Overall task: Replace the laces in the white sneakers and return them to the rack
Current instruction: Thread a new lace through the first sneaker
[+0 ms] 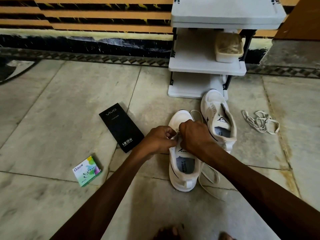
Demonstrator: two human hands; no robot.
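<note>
Two white sneakers stand on the floor. The near sneaker (pixel 183 168) points away from me, and both my hands work over its eyelets. My left hand (pixel 158 140) pinches the shoe's left eyelet edge. My right hand (pixel 194 135) pinches a cream lace (pixel 210 181), which trails out past the shoe's right side and loops by the toe. The far sneaker (pixel 219 118) has no lace and stands by the white rack (pixel 206 66). A loose lace (pixel 259 121) lies in a heap at the right.
A lidded container (pixel 228 47) of laces sits on the rack's middle shelf. A black phone box (pixel 121 128) and a small green Odonil box (pixel 87 170) lie on the floor to the left. My toes (pixel 168 232) show at the bottom edge.
</note>
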